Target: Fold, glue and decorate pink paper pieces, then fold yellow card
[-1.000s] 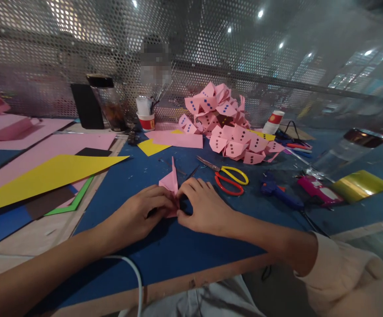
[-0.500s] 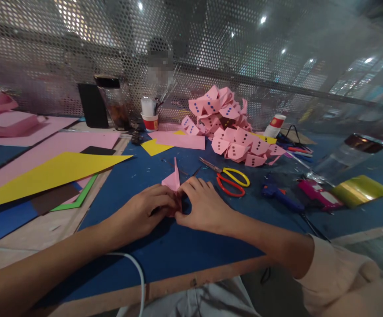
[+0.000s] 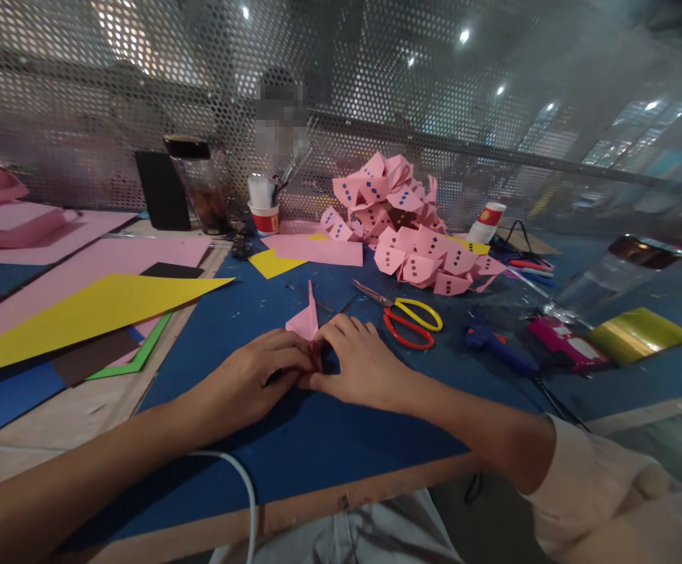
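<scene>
A small folded pink paper (image 3: pixel 302 321) points up from between my two hands, its lower part hidden by the fingers. My left hand (image 3: pixel 262 376) has its fingers closed on the paper from the left. From the right, my right hand (image 3: pixel 361 364) pinches the same piece, thumb low and forefinger above. The fingertips of both hands meet over the blue mat (image 3: pixel 294 454). Scissors (image 3: pixel 403 313) with one yellow and one red handle lie just beyond my right hand.
Folded pink pieces with dots (image 3: pixel 400 204) are heaped at the back. Yellow paper (image 3: pixel 106 313) and other sheets lie left. At right are a blue glue gun (image 3: pixel 502 348), a magenta item (image 3: pixel 567 345) and a jar (image 3: pixel 617 274). A white cable (image 3: pixel 244 478) crosses the front edge.
The view has shifted very slightly. My right thumb has moved a little left along the paper's lower part; both hands remain on it.
</scene>
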Available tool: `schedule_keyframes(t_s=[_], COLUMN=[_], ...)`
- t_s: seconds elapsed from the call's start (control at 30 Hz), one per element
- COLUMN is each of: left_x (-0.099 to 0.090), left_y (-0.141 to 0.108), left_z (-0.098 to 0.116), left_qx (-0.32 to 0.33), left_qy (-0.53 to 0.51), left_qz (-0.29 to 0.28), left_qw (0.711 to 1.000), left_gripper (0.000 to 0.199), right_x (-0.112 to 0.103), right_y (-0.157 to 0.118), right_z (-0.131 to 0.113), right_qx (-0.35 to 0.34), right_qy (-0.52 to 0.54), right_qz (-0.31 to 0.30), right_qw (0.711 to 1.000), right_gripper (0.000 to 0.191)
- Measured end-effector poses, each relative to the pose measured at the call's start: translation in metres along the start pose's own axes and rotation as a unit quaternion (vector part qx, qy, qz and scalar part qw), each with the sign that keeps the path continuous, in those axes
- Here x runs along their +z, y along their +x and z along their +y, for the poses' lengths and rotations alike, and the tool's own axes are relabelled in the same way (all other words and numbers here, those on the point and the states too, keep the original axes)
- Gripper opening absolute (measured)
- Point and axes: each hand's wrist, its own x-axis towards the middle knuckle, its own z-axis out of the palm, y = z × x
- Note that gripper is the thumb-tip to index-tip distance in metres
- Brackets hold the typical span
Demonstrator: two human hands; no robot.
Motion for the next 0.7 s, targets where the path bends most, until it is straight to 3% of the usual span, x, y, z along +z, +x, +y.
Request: schedule_keyframes(t_s=[0.1,0.7], left_x=[-0.0006,0.0008], left_y=[0.0004,0.0020], left_z=[0.0003,0.0019], left_qx=[0.005,-0.006], left_qy=[0.006,0.012], left_qz=[-0.005,-0.008], left_qw=[1.000,1.000], left_gripper=[0.025,0.022], right_x=[-0.0067,0.0002], right_y=[-0.0010,-0.0018], right_z=[0.0057,0.0082], right_qx=[-0.019,-0.018], right_qy=[0.044,0.033], right_qz=[-0.029,-0.001], right_qw=[0.998,0.999], right_gripper=[0.024,0.026])
